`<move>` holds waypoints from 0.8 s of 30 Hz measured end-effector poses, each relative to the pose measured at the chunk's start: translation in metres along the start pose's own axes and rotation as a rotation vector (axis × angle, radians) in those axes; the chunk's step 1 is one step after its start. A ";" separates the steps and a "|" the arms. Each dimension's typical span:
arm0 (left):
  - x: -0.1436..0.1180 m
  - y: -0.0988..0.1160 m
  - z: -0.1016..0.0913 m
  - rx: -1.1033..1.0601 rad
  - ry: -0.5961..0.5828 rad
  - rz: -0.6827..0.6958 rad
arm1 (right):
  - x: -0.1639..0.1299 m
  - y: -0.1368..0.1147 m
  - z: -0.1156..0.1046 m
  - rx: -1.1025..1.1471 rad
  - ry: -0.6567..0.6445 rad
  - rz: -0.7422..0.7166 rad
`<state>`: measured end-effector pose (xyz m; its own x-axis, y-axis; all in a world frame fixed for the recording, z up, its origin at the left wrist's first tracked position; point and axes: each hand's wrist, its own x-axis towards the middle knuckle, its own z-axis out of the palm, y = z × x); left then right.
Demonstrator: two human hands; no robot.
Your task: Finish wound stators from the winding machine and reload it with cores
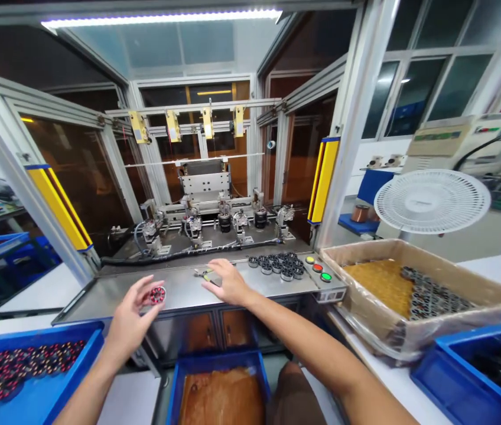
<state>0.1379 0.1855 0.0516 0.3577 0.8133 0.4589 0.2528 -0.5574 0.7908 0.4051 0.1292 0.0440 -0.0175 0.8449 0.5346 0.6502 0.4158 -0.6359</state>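
Observation:
My left hand (132, 310) holds a small round motor stator (158, 294) with red and black windings between thumb and fingers, above the front edge of the metal ledge (184, 298). To its right, my right hand (228, 283) reaches over the same ledge, fingers and thumb apart, with nothing visible between them. Just beyond those fingertips lies a pair of small cutters (207, 276) with yellow-green handles; whether the hand touches them I cannot tell. Several dark stator cores (277, 265) sit grouped on the ledge, right of that hand.
Behind the ledge stands a winding machine (206, 227) with black spindles. Yellow, red and green buttons (317, 268) are at right, beside a carton (366, 307) of cores. A blue bin (95, 339) of wound stators stands left; another blue bin (175, 383) is below.

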 end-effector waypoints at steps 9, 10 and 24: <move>-0.148 0.064 0.012 -0.024 0.075 0.117 | -0.127 -0.125 0.023 0.970 -0.166 0.428; -0.150 0.067 0.014 -0.041 0.068 0.118 | -0.131 -0.131 0.022 1.050 -0.164 0.483; -0.154 0.093 0.029 -0.298 0.126 0.056 | -0.158 -0.087 0.017 1.434 -0.755 0.608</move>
<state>0.1323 0.0034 0.0425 0.2448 0.8073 0.5369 -0.0450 -0.5437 0.8381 0.3386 -0.0343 0.0053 -0.6414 0.7660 -0.0418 -0.4328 -0.4063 -0.8048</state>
